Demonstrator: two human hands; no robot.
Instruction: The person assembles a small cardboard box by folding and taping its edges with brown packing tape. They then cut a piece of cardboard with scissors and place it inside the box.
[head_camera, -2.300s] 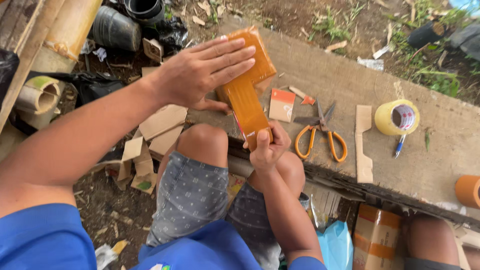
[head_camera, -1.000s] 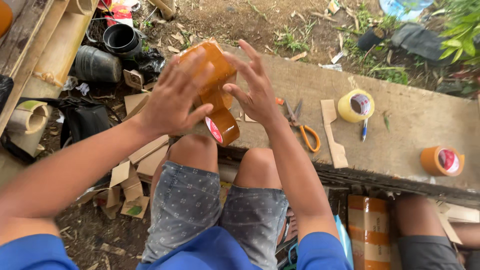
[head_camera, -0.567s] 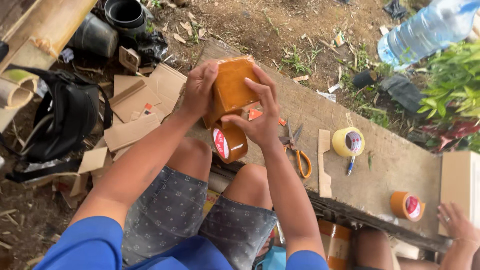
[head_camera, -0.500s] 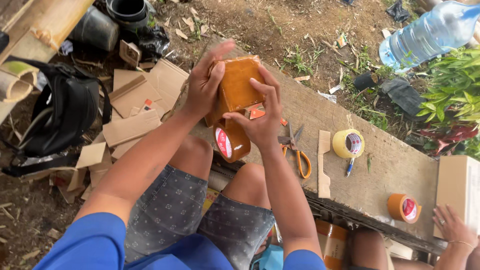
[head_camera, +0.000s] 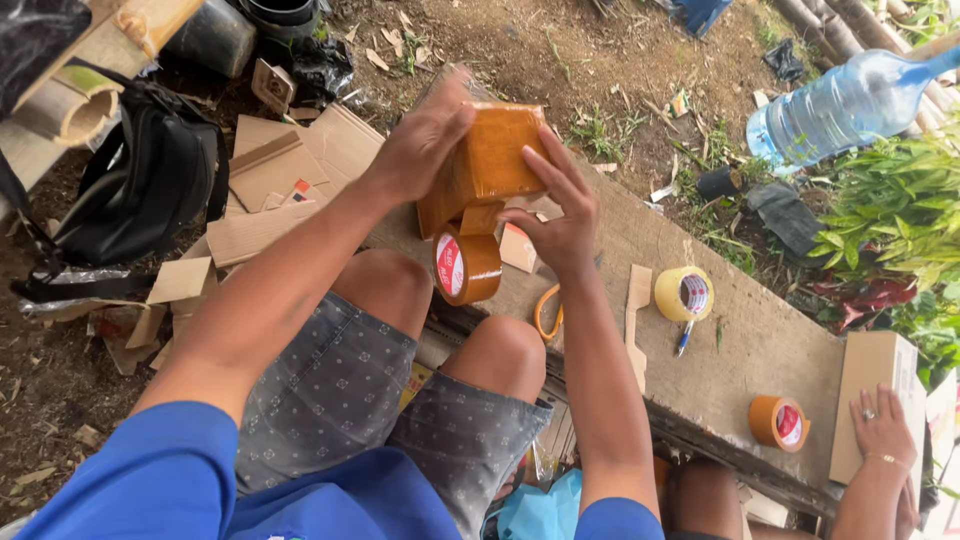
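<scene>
The person sits at a weathered grey wooden bench (head_camera: 760, 350), knees in grey patterned shorts (head_camera: 340, 390) under its near edge.

A brown roll of packing tape with a red-and-white core label (head_camera: 465, 265) hangs just below the hands, joined by a short strip to the small rectangular box fully wrapped in glossy brown tape (head_camera: 490, 160). The box is held above the bench, over the left knee.

The left hand (head_camera: 425, 140) lies over the box's left and top faces, fingers pressed flat against the tape. The right hand (head_camera: 560, 220) supports the right and lower side, fingers spread, thumb at the strip where the roll hangs.

Compared with half a second earlier, the box sits at a slightly different angle between the hands, and the roll remains attached beneath it. Judged from this, the wrapping layer is being smoothed and the tape is not yet cut.

Beyond the right hand, orange-handled scissors (head_camera: 545, 312) lie partly hidden by the wrist. Further along stand a pale yellow tape roll (head_camera: 684, 293) with a blue pen (head_camera: 682, 338) just beside it, and a second brown tape roll (head_camera: 779, 421) near the bench's near edge. Another person's hand (head_camera: 882, 425) rests on a plain cardboard box (head_camera: 865, 372).

On the ground beyond lie flat cardboard pieces (head_camera: 280, 165), a black bag (head_camera: 150, 180) and a clear blue-tinted water bottle (head_camera: 840, 105).
</scene>
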